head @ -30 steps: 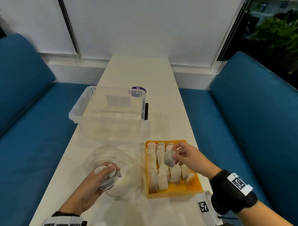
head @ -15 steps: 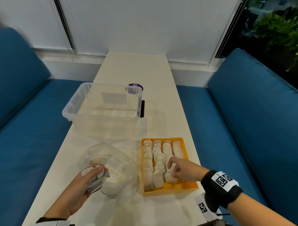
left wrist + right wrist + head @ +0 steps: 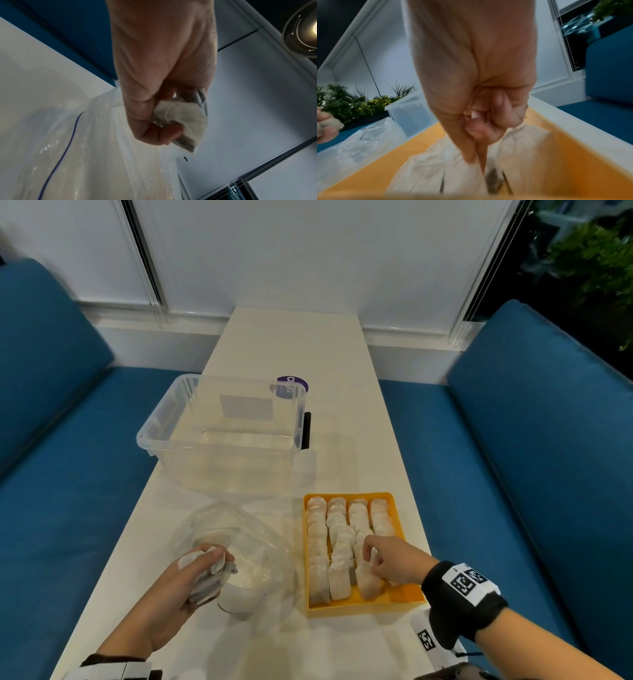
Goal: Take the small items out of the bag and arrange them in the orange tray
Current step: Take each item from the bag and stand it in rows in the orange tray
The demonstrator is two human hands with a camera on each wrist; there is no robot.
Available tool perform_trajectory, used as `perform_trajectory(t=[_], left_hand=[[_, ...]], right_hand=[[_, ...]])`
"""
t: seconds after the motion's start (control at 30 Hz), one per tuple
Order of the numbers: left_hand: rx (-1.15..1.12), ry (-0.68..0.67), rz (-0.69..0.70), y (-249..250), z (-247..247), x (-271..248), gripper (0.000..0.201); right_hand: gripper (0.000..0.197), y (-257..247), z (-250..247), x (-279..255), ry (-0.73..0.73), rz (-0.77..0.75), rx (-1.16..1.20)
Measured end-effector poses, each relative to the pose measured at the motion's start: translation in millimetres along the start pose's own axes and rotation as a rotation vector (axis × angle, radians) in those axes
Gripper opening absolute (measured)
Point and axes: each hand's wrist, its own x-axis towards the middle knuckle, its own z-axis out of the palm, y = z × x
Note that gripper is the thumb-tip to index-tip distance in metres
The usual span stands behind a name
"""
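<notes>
The orange tray (image 3: 406, 599) sits on the white table at front right, holding rows of white tea bags (image 3: 337, 522). My right hand (image 3: 371, 556) is down in the tray's near right part. Its thumb and forefinger (image 3: 471, 152) pinch the top of one tea bag (image 3: 462, 171) standing among the others. My left hand (image 3: 205, 563) grips a bunch of tea bags (image 3: 209, 580) just above the clear plastic bag (image 3: 260, 546), left of the tray. The wrist view shows the bunch (image 3: 185, 116) squeezed in the curled fingers (image 3: 163, 134), with the bag (image 3: 85, 155) below.
A clear plastic bin (image 3: 219, 436) stands behind the bag, with a black handle (image 3: 307, 429) on its right side and a purple sticker (image 3: 293, 385) behind it. Blue sofa seats (image 3: 479, 474) flank the narrow table (image 3: 291, 344) on both sides.
My right hand has come down from above the tray and set its tea bag into the near right rows. The left hand has stayed over the bag with its bunch.
</notes>
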Motion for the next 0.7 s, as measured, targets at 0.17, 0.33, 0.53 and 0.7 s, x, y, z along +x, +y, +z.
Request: perform_trajectory(t=[0.17,0.33,0.53,0.7], left_hand=[[0.013,-0.006,-0.001,0,2,2,0.021],[0.011,-0.015,0.007,0,0,4,0.022],[0.042,-0.085,0.028,3,6,2,0.064],[0.102,-0.135,0.061,5,14,0,0.097]], right_hand=[[0.009,1,4,2,0.137,0.016,-0.007],[0.004,2,6,5,0.196,0.030,-0.090],[0.005,4,7,5,0.226,0.050,-0.099],[0.001,5,5,5,0.206,0.043,0.004]])
